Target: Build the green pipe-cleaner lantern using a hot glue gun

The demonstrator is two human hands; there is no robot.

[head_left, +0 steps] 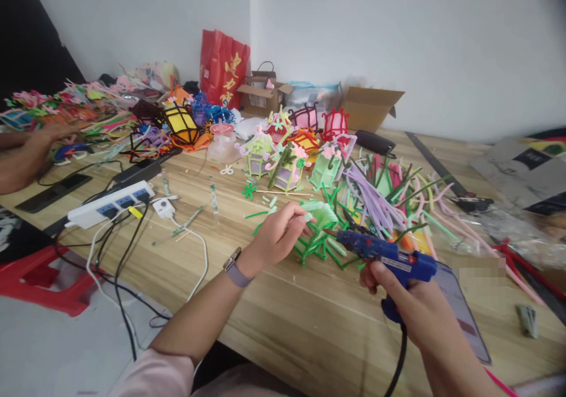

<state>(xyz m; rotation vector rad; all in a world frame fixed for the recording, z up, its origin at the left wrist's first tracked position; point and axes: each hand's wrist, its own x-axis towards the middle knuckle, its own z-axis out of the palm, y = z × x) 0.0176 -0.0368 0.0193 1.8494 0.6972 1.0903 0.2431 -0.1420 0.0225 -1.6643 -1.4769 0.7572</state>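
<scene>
Right hand [409,302]: grip wrapped around the blue glue gun [393,258], presumably to aim its nozzle [331,232] left. Left hand [277,236]: grip pinched on a small pale-green piece [308,216], likely to present it. Green frame [310,247]: on the desk [274,308], between both hands.

One glue gun [398,260], one power strip [118,202], one red bag [221,69]

Over to the wood-grain counter [274,314], packed with lanterns [325,170], purple stems [371,199], white power strip [111,204] and, near the middle, green frame [312,245]!
</scene>
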